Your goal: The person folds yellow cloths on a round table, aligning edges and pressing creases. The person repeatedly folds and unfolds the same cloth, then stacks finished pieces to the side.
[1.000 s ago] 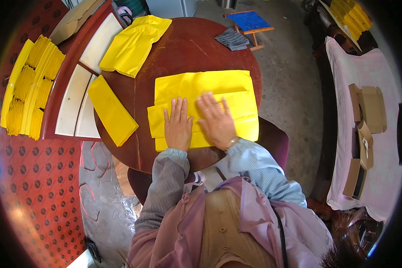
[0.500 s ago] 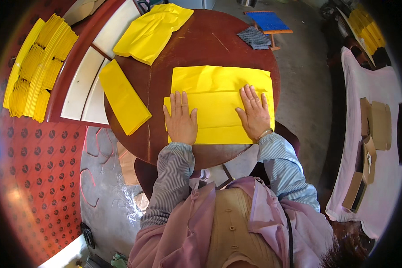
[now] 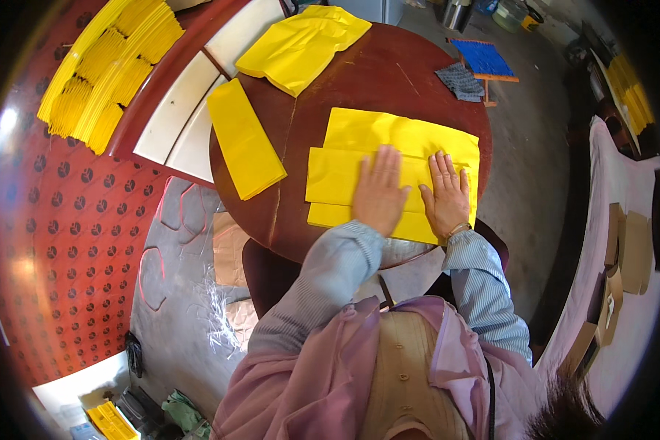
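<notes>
A folded yellow sheet (image 3: 331, 176) lies on the round table in front of me, its upper layer folded over so that a strip shows along the far side. My left hand (image 3: 378, 192) rests flat near the sheet's middle, fingers outstretched and slightly blurred. Close to the right edge of the same sheet, my right hand (image 3: 447, 196) is also laid flat with its fingers extended. Neither hand grips anything. To the left is a narrow folded yellow piece (image 3: 246, 141), and beyond it a larger creased yellow sheet (image 3: 304, 48).
The round red-brown table (image 3: 389, 77) has a dark knitted cloth (image 3: 460, 81) at its far right edge, beside a blue-topped stool (image 3: 484, 59). Stacked yellow pieces (image 3: 110, 70) stand at far left. Open cardboard boxes (image 3: 633, 253) lie on a pale cloth at right.
My left hand has slid rightward over the sheet, from its left end to its middle, nearer my right hand. The right hand keeps its place on the sheet. The whole view has shifted.
</notes>
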The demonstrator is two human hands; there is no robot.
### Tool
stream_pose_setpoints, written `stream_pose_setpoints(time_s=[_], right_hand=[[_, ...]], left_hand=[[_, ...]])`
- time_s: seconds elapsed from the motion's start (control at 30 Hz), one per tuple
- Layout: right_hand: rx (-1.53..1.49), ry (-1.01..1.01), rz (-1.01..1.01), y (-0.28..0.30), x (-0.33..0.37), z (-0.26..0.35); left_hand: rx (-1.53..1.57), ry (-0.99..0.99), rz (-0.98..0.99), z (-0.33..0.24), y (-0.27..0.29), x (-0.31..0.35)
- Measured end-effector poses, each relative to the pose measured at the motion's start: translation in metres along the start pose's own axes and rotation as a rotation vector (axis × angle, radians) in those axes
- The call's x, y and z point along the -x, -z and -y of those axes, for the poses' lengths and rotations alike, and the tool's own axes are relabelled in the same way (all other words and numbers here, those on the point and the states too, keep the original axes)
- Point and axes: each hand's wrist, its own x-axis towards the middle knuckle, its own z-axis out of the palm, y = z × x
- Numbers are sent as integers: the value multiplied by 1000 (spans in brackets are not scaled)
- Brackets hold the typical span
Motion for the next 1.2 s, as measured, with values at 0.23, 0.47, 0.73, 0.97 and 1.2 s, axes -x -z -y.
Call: stream_pose_setpoints(time_s=[0.23,0.47,0.73,0.97,1.2], right_hand=[[-22,13,-14,0,1,-1],[-26,11,-33,-1,0,-3],[-32,38,-33,0,-2,-7],[-367,154,-59,21,-39,-51],[-627,437,411,34,-113,-76]], left_hand=[[6,139,-23,47,-10,7],[82,274,-169,80,-8,20],[-41,254,-193,83,16,22],[1145,668,-391,54,12,87],[1337,495,-35,42,-2,97]])
